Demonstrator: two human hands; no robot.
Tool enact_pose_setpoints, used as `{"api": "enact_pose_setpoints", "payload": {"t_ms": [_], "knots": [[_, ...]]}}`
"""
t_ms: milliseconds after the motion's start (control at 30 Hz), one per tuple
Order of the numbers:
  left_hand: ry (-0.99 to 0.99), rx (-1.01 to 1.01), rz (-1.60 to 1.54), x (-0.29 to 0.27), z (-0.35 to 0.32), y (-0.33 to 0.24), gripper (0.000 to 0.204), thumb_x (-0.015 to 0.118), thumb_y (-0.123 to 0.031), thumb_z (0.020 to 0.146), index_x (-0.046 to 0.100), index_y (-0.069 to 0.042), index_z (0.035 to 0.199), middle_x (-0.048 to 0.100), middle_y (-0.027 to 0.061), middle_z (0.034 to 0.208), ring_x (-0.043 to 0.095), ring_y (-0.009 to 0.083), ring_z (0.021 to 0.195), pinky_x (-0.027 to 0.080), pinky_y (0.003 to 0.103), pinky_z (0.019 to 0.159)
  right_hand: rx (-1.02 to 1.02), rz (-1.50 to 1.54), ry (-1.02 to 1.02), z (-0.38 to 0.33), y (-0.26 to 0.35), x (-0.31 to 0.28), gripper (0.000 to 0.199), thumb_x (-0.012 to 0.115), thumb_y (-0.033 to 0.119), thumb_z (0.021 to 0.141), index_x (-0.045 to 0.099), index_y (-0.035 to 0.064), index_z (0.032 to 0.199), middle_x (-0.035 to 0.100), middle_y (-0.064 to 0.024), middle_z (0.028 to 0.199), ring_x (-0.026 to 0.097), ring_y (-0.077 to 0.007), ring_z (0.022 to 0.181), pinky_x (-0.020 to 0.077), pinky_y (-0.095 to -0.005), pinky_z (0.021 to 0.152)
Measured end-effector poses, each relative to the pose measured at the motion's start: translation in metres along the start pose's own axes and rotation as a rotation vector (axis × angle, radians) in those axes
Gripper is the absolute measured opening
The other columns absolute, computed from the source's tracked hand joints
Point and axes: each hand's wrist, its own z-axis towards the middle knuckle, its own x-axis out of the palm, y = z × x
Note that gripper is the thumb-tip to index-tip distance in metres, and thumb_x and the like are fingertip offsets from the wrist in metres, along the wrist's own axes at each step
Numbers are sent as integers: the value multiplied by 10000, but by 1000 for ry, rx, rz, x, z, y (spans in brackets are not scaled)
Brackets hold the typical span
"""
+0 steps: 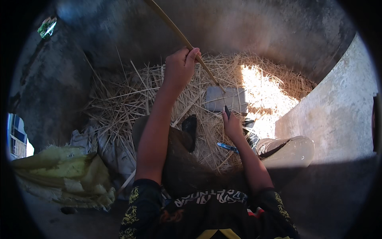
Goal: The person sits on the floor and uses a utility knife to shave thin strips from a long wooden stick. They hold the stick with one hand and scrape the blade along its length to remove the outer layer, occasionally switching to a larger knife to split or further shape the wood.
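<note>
My left hand (181, 65) is closed round a long, thin strip (169, 23) that looks like bamboo or cane. The strip slants from the upper wall down to a flat grey block (215, 101), its lower end at the block's far edge. Closed on the dark handle of a knife (227, 111), my right hand (232, 126) is at the block's near edge. The thin blade points away from me toward the strip's lower end; whether they touch I cannot tell.
Pale shavings and split strips (127, 103) lie round the block, sunlit at right. A blue object (227, 147) is near my right forearm. A yellowish torn sack (63, 171) lies at left, a pale rounded container (294, 153) at right. Grey walls (254, 28) enclose the spot.
</note>
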Motion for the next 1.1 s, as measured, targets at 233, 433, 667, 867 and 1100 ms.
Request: {"api": "enact_pose_setpoints", "payload": {"t_ms": [233,433,667,867,1100], "knots": [[52,-55,-111,-1,-1,1,282,578,-226,1021,709,22,992,739,107,883,734,171,864,588,288,776,25,368,138,16,-17,-1,570,498,547,990,583,-11,911,594,-161,632,583,-314,547,469,-424,552],[15,-70,-122,-5,-2,-6,312,583,-251,1020,708,33,981,737,103,865,735,166,851,582,281,744,372,905,575,15,10,-72,527,533,544,979,561,47,807,474,-23,546,481,-141,493,381,-307,498],[35,-94,-137,-7,-1,-8,311,584,-247,1019,708,35,972,734,111,862,734,172,840,581,282,740,-401,836,-328,-27,87,-99,412,483,407,1038,484,80,787,415,46,578,383,-60,501,323,-263,479],[51,11,-144,-4,-5,-3,293,585,-227,1016,712,35,986,735,117,873,733,177,844,585,297,767,-110,273,-147,-21,-17,-6,599,416,531,1010,584,-26,869,564,-173,678,571,-298,638,441,-425,606],[136,71,-52,-4,-5,-13,273,596,-199,1009,711,49,1012,735,121,877,730,173,845,592,299,771,100,361,31,12,-54,29,663,432,575,996,620,-22,777,631,-214,660,626,-369,635,484,-492,633]]}}
